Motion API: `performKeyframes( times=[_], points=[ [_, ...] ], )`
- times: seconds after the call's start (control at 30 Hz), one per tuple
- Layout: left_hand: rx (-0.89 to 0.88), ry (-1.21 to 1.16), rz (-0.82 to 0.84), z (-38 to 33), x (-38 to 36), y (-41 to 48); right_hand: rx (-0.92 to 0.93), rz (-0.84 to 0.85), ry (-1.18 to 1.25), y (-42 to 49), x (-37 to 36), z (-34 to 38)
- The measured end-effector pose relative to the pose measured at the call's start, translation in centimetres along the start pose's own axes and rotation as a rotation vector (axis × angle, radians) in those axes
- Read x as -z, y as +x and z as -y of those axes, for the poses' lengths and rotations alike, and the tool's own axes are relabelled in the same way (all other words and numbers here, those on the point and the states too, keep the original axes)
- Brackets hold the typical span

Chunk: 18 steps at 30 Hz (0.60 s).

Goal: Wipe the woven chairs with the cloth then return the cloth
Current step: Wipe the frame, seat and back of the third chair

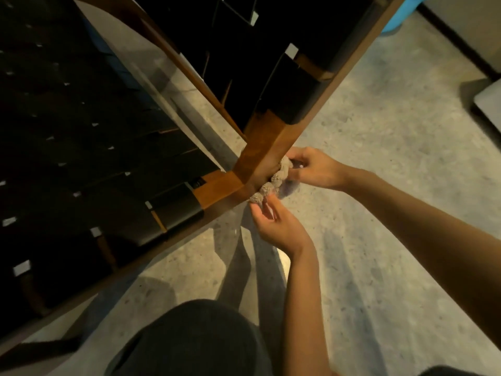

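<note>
A chair with black woven straps (89, 147) and a brown wooden frame (260, 156) fills the left and top of the head view. A small beige bunched cloth (271, 183) is pressed against the frame's corner joint. My right hand (317, 169) pinches the cloth's upper end beside the wooden upright. My left hand (279, 226) grips the cloth's lower end from below, palm turned up. Both forearms reach in from the right and bottom.
Speckled concrete floor (379, 185) spreads to the right and below. A light blue bin (401, 14) stands at the top right next to a dark-edged wall. A grey flat object (488, 104) lies at the right edge. My dark-clad knee (195, 340) is at the bottom.
</note>
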<state>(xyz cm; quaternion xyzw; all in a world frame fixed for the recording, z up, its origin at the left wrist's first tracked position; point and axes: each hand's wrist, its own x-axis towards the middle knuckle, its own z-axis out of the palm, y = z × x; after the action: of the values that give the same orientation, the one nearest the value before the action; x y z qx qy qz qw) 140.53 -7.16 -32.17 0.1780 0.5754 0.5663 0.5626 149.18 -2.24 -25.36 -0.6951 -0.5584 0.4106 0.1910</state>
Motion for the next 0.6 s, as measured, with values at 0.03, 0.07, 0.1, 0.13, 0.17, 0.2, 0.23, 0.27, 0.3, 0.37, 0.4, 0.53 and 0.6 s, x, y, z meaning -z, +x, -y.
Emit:
performKeyframes(
  times=[0.03, 0.07, 0.1, 0.13, 0.17, 0.2, 0.23, 0.27, 0.3, 0.37, 0.4, 0.53, 0.6],
  points=[
    [0.019, 0.01, -0.005, -0.2, 0.0, -0.4, 0.033, -0.003, -0.011, -0.4, -0.1, -0.1],
    [0.018, -0.014, -0.028, 0.2, 0.3, 0.5, 0.066, -0.021, -0.017, -0.7, -0.3, -0.2],
    [0.001, 0.026, -0.027, 0.2, 0.6, 1.0, 0.099, -0.053, -0.016, -1.0, -0.5, -0.6],
    [-0.045, 0.041, -0.017, 0.4, 1.0, 1.2, 0.14, -0.095, -0.014, -1.3, -0.9, -1.0],
    [-0.094, 0.08, -0.012, 0.4, 1.2, 1.1, 0.194, -0.135, -0.018, -1.4, -1.3, -1.5],
    [-0.139, 0.084, -0.01, 0.1, 1.3, 0.8, 0.251, -0.164, -0.027, -1.4, -1.6, -1.8],
    [-0.18, 0.079, 0.009, 0.4, 1.6, 1.1, 0.295, -0.187, -0.028, -1.3, -2.0, -2.0],
    [-0.208, 0.055, 0.026, 0.5, 1.8, 1.2, 0.332, -0.204, -0.021, -1.1, -2.3, -2.3],
    [-0.22, 0.046, 0.036, 0.4, 1.8, 1.3, 0.371, -0.224, -0.019, -1.0, -2.6, -2.6],
    [-0.23, 0.085, 0.047, 0.2, 2.0, 1.5, 0.436, -0.261, -0.029, -0.7, -3.3, -3.2],
    [-0.231, 0.106, 0.049, 0.4, 2.1, 1.6, 0.452, -0.28, -0.034, -0.5, -3.6, -3.5],
    [-0.232, 0.125, 0.043, 1.6, 1.8, 2.1, 0.441, -0.38, -0.071, 0.4, -5.0, -4.6],
    [-0.274, 0.143, 0.044, 2.4, 1.5, 2.5, 0.441, -0.443, -0.088, 1.1, -5.5, -5.7]
  ],
)
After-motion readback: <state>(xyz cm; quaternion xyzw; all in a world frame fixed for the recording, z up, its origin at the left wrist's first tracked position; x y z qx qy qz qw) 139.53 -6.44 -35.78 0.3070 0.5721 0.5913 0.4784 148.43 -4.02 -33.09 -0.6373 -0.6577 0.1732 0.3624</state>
